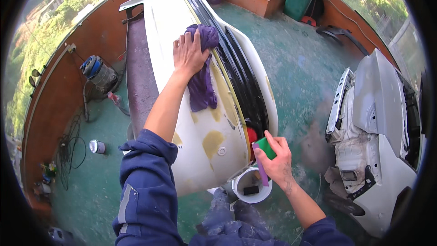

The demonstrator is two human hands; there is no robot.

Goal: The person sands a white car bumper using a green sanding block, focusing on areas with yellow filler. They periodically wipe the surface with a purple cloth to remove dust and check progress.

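Note:
A white car bumper (207,152) with yellowish patches lies in front of me, a black grille strip (246,82) running along its right side. On its upper face is a crumpled purple cloth (202,86). My left hand (189,54) reaches over the bumper, its fingers bent onto the upper part of that cloth. Beside the bumper's near right end, my right hand (275,157) grips a green and purple sanding block (265,150) between thumb and fingers. Just below it stands a white bucket (261,197) with a dark block inside.
To the right stands a partly stripped white car body section (391,191). A blue-topped vacuum cleaner (100,75), a tin can (97,146) and a tangled cable (70,150) occupy the green floor at left. A green bin (299,0) stands by the far orange wall.

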